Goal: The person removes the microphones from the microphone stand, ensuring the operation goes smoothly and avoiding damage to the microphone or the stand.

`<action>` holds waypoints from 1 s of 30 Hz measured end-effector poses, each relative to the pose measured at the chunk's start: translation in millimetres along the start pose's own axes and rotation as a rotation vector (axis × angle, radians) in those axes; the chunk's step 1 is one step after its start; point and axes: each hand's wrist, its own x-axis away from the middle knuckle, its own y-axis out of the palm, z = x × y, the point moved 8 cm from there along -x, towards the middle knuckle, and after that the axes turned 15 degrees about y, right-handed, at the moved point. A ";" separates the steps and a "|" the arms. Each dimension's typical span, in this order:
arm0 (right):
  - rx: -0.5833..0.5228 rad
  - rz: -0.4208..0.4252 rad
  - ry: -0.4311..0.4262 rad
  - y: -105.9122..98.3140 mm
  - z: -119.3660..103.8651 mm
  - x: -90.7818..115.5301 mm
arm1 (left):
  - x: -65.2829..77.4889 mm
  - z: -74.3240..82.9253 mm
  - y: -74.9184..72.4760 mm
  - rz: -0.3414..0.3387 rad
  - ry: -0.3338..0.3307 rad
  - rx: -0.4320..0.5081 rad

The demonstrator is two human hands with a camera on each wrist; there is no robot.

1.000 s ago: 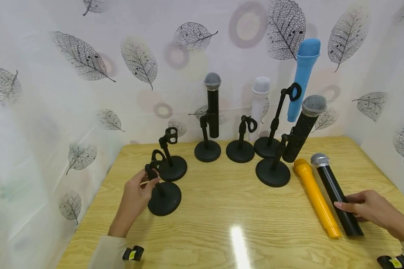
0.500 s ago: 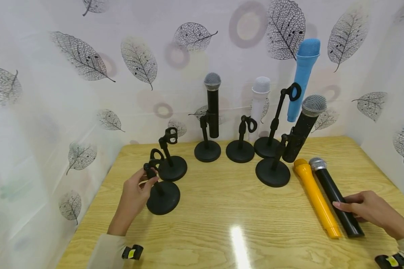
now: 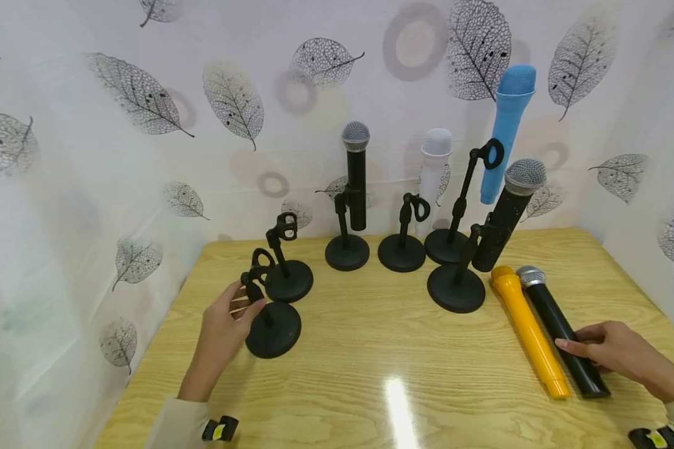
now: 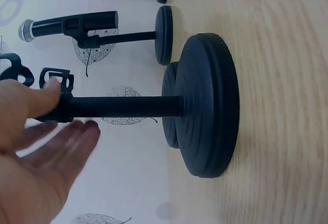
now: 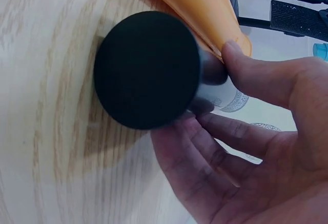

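Observation:
My left hand (image 3: 228,321) pinches the upper stem of a black desk microphone stand (image 3: 273,330) at the table's left, thumb on one side and fingers on the other. The stand's ring clip tops the stem, just above the fingertips, and its round base is close to the wood. At the right, my right hand (image 3: 615,349) grips the lower body of a black microphone (image 3: 561,324) with a silver mesh head. That microphone lies slanted, its head touching or nearly touching a yellow microphone (image 3: 530,333). In the right wrist view the black microphone's flat end (image 5: 146,70) faces the camera.
Behind the held stand is another bare stand (image 3: 288,280). Farther back, a stand (image 3: 346,251) carries a black microphone, beside a white microphone (image 3: 435,156) behind a stand (image 3: 402,251). A blue microphone (image 3: 505,131) and another black one (image 3: 505,212) rise on stands at right. A leaf-patterned cloth (image 3: 230,187) hangs behind.
The head end of the black microphone in my right hand has swung slightly left, toward the yellow one. The stand in my left hand has shifted very slightly.

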 end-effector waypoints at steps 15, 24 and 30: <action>0.005 0.228 -0.116 -31.3 -15.4 26.3 | 20.0 45.3 14.0 -0.189 -0.004 -0.001; 0.027 0.335 -0.271 -23.1 -62.7 54.6 | 8.9 67.4 82.0 -0.471 -0.004 0.237; 0.021 0.296 -0.358 -4.8 -93.2 65.1 | -14.3 68.4 118.2 -0.486 0.026 0.266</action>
